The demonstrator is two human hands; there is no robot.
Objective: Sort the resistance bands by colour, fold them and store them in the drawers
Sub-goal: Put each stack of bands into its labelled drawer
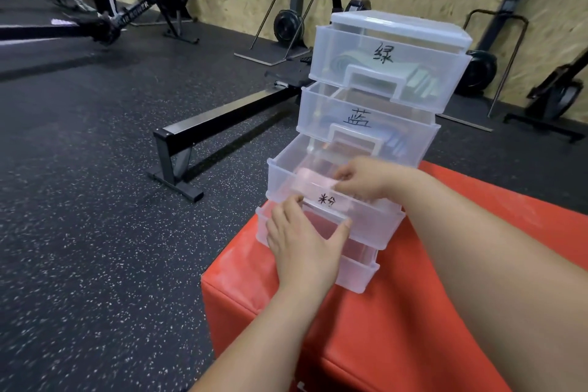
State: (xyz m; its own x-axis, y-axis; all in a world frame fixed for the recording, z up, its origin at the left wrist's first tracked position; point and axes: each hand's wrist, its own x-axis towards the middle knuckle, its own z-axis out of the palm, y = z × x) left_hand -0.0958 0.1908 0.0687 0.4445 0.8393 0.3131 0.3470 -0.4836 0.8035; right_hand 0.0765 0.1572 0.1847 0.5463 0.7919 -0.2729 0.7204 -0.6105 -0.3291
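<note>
**On a red gym box, two hands settle a pink band into a clear drawer**

On top of a red padded box [413,328] stands a see-through plastic drawer unit [401,25] with four drawers, seen from just behind the person working at it. The top drawer [327,51] has a handwritten label and holds folded green bands. The second drawer [318,111] just below it is also labelled and holds blue ones. The third drawer [280,175] stands pulled out toward the person, further than any other. The bottom drawer [359,277] is open a little and shows something red inside.

A pink band [313,180] lies inside the third drawer, near its front. The right hand [369,180] reaches in from above, its fingertips drawn together and pinching the band's near end. The left hand [302,245] is at the front of the same drawer. Its fingers curl over the top lip of the handle and its thumb is spread wide against the handle's lower corner.

The band looks thin, soft and very light, probably rubbery, so a fold may spring open once released. Pinching it across the fold through all layers, then pressing it flat on the drawer floor, seems the surest hold. The drawer itself appears to be light, thin plastic that slides easily. A push at the middle of the handle should close it straight, though the whole unit might shift on the padded box.

To the left of the unit, a black rowing machine rail [222,124] lies on the speckled rubber floor [95,232].
</note>
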